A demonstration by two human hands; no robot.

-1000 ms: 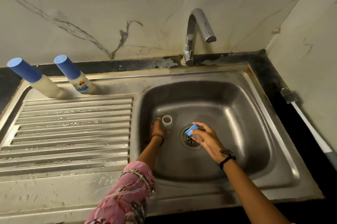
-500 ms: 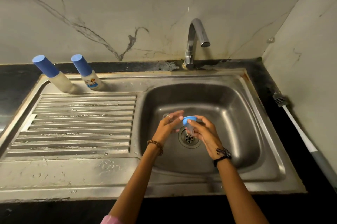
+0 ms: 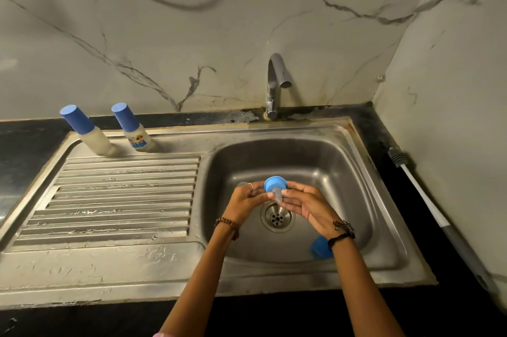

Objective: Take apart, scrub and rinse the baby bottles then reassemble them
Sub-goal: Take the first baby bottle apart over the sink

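Note:
Over the sink basin (image 3: 343, 172), my left hand (image 3: 248, 199) and my right hand (image 3: 307, 205) together hold a blue bottle collar with a clear teat (image 3: 275, 188) just above the drain (image 3: 277, 217). A clear bottle body (image 3: 241, 184) lies in the basin, mostly hidden behind my left hand. A blue cap (image 3: 319, 247) rests in the basin under my right wrist. Two capped baby bottles (image 3: 87, 131) (image 3: 131, 128) stand at the back of the drainboard.
The tap (image 3: 275, 84) stands behind the basin, its spout off. The ribbed drainboard (image 3: 123, 194) lies to the left. A long white-handled brush (image 3: 419, 185) lies on the dark counter along the right wall.
My left hand left the clear bottle body in the basin and came to the collar. Both hands rose above the drain with the collar and teat. The camera pulled back.

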